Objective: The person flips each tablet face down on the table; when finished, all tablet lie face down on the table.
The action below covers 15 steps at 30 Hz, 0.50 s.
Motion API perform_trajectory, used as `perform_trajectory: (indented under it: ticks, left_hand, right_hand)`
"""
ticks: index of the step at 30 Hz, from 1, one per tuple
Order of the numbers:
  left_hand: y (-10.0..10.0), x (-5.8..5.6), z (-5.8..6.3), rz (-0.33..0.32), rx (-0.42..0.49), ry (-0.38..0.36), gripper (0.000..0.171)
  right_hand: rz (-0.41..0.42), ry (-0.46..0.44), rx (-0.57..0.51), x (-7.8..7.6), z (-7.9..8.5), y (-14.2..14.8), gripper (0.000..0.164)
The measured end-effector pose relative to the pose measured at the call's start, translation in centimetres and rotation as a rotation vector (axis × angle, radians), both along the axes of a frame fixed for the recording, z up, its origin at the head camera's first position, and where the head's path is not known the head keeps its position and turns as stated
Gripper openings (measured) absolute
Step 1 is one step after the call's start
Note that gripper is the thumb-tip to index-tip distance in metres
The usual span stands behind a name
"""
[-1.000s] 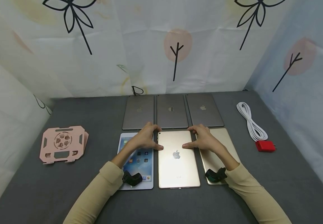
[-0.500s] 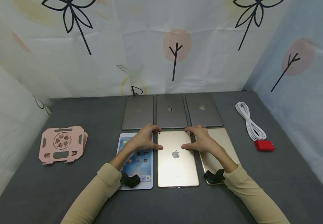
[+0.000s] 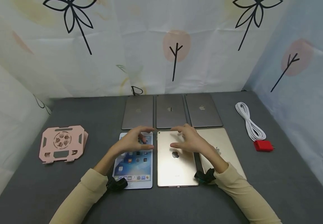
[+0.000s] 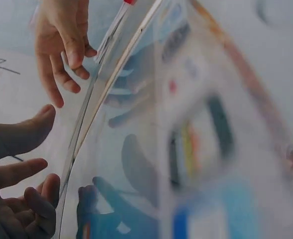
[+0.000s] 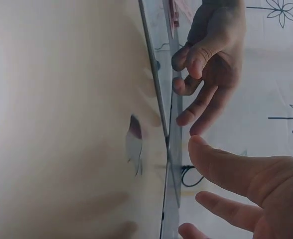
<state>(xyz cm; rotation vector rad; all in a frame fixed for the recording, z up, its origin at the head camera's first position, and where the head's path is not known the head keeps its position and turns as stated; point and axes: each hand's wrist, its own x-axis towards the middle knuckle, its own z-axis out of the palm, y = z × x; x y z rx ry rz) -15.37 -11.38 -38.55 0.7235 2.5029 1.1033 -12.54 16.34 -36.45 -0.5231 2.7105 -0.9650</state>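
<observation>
My left hand (image 3: 131, 140) hovers over a tablet with a lit home screen and white frame (image 3: 136, 169), its thumb and fingers spread and pointing right. Beside it a gold tablet (image 3: 178, 169) lies face down, an apple logo on its back. Above that one is my right hand (image 3: 190, 140), thumb and fingers apart, with nothing between them. A second gold tablet (image 3: 223, 140) lies face down to the right, partly covered by the right forearm. In the left wrist view the screen mirrors both hands, and in the right wrist view the gold back shows faint shadows of fingers.
Three grey tablets (image 3: 171, 110) lie face down in a row behind. At the left sits a pink folding stand (image 3: 61, 144) with cut-outs. To the right are a coiled white cable (image 3: 251, 121) and a red charger plug (image 3: 263, 145). Printed cloth (image 3: 150, 46) hangs behind the table.
Both hands have come off the sides of the middle gold tablet and moved left. The left hand is now over the lit screen, the right over the gold back. The tablets stay put.
</observation>
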Motion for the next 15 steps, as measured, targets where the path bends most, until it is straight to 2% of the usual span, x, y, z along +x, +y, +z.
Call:
perform_trajectory:
  ticks: [8,15]
  left_hand:
    - [-4.3,0.5,0.9,0.019,-0.034,0.073,0.072]
    - [-7.6,1.1,1.3,0.065,-0.141,0.122,0.074]
  right_hand:
    - [0.038,-0.011,-0.022,-0.5,0.4,-2.1,0.062]
    - [0.109,-0.034,0.008,-1.5,0.2,-4.2,0.066]
